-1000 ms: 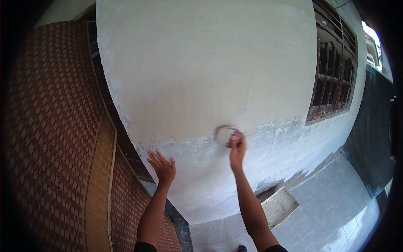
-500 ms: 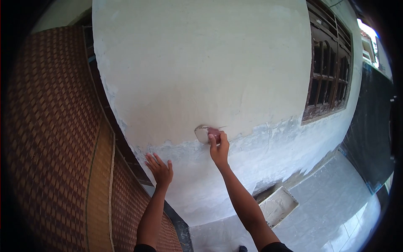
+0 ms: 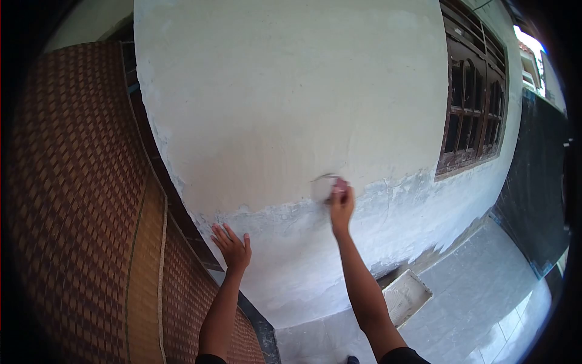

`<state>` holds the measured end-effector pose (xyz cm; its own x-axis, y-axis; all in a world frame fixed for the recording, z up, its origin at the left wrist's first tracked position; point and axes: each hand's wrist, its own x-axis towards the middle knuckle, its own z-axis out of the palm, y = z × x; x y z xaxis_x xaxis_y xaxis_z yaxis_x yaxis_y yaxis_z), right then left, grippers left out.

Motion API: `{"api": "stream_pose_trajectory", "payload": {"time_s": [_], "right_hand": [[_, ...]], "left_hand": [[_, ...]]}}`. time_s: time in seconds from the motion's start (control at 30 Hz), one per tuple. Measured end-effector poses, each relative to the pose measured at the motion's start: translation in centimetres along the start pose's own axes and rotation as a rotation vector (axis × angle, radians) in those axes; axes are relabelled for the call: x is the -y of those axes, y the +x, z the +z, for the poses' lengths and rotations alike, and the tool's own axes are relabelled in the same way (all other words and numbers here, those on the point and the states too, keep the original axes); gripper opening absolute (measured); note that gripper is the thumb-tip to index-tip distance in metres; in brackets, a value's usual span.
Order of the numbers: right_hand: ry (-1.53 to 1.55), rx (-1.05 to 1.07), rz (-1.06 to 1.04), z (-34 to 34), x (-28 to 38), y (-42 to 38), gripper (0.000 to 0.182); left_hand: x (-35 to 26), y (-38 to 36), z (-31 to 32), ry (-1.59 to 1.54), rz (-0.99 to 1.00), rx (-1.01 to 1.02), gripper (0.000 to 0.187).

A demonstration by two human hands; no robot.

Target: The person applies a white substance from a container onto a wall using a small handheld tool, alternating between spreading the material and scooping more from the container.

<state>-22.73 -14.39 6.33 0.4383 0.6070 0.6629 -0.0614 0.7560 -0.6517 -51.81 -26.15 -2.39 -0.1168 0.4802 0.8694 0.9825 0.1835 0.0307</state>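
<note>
My right hand (image 3: 342, 209) grips a putty knife (image 3: 328, 187), held against the wall (image 3: 291, 109) just above the ragged border between the cream upper part and the whiter lower part. Its flat, whitish blade and reddish-brown grip are smeared by motion. Lower and to the left, my left hand (image 3: 234, 247) lies flat on the white part near the wall's left corner, fingers spread, holding nothing.
A shallow tray (image 3: 407, 298) with whitish material inside stands on the grey floor (image 3: 448, 303) by the wall's foot. Woven brown matting (image 3: 79, 182) hangs along the left. On the right are a barred wooden window (image 3: 476, 100) and a dark panel (image 3: 536, 188).
My right hand has swept to the right along the wall with the putty knife, rising slightly. My left hand stays in nearly the same place.
</note>
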Motion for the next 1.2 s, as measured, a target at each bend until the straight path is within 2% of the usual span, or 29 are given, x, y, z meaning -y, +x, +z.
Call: {"api": "stream_pose_trajectory", "payload": {"time_s": [0.03, 0.1, 0.17, 0.23, 0.3, 0.33, 0.37, 0.43, 0.5, 0.53, 0.57, 0.63, 0.67, 0.73, 0.83, 0.87, 0.93, 0.97, 1.03, 1.1, 1.2], "right_hand": [[0.155, -0.111, 0.094, -0.8, 0.6, 0.7, 0.019], [0.253, -0.163, 0.158, -2.4, 1.9, 1.0, 0.022], [0.28, -0.034, 0.121, -1.5, 2.6, 0.6, 0.023], [0.153, 0.192, 0.029, 0.5, 2.1, -0.3, 0.023], [-0.197, 0.242, -0.187, 1.4, 2.2, -0.4, 0.025], [-0.191, 0.146, -0.216, 1.5, 1.6, 0.6, 0.028], [-0.094, 0.067, -0.007, 0.8, 1.5, 1.2, 0.023], [0.188, -0.115, 0.171, -1.1, 2.1, 2.8, 0.025], [0.301, -0.24, 0.132, -1.5, 3.5, 2.9, 0.016], [0.187, -0.168, 0.091, -1.5, 2.6, 2.7, 0.016], [0.195, -0.011, 0.091, -1.0, 2.4, 2.0, 0.017], [-0.029, 0.201, -0.073, 0.9, 1.7, 0.5, 0.031], [-0.032, 0.196, -0.07, 0.7, 1.2, 0.6, 0.031], [-0.197, 0.148, 0.003, 0.6, 0.3, 1.3, 0.033], [0.219, -0.232, 0.121, -1.7, 1.8, 2.8, 0.022], [0.22, -0.227, 0.12, -1.5, 2.2, 2.6, 0.022], [0.147, -0.074, 0.051, -1.1, 3.2, 1.9, 0.023], [0.164, 0.058, 0.106, 0.1, 3.6, 0.9, 0.025], [-0.219, 0.283, -0.148, 1.6, 3.0, -0.3, 0.028], [-0.275, 0.137, -0.129, 1.5, 1.1, 0.5, 0.03], [0.089, -0.139, 0.118, -1.8, 1.0, 3.0, 0.024]], "left_hand": [[0.1, 0.0, 0.1, 0.002, -0.002, -0.003, 0.08], [0.0, -0.1, 0.3, -0.003, -0.01, 0.007, 0.081], [-0.1, 0.0, 0.3, 0.0, -0.01, -0.005, 0.081], [-0.2, -0.1, 0.3, 0.003, -0.003, -0.004, 0.081], [0.0, -0.1, 0.3, -0.001, 0.006, -0.001, 0.081], [0.0, -0.1, 0.3, 0.001, 0.01, 0.002, 0.081], [-0.1, -0.1, 0.4, 0.004, 0.008, 0.002, 0.081], [0.1, -0.2, 0.5, 0.011, -0.001, -0.002, 0.081], [0.1, -0.2, 0.6, -0.001, 0.0, 0.005, 0.081], [0.0, -0.2, 0.6, -0.003, -0.003, 0.002, 0.081], [0.0, -0.1, 0.5, -0.003, -0.011, 0.008, 0.081], [-0.1, -0.1, 0.4, -0.008, -0.012, 0.02, 0.081], [-0.1, -0.1, 0.4, -0.002, -0.009, 0.021, 0.081], [0.1, -0.2, 0.3, 0.008, 0.001, 0.025, 0.081], [0.3, -0.2, 0.5, 0.017, -0.018, 0.025, 0.081], [0.4, -0.3, 0.6, 0.021, -0.018, 0.029, 0.081], [0.1, -0.1, 0.7, 0.02, -0.019, 0.029, 0.081], [0.1, 0.0, 0.5, 0.023, -0.012, 0.014, 0.081], [-0.1, -0.2, 0.4, 0.023, 0.002, 0.01, 0.081], [0.2, -0.1, 0.4, 0.008, 0.0, 0.013, 0.081], [0.2, -0.2, 0.7, 0.007, -0.006, 0.012, 0.081]]}}
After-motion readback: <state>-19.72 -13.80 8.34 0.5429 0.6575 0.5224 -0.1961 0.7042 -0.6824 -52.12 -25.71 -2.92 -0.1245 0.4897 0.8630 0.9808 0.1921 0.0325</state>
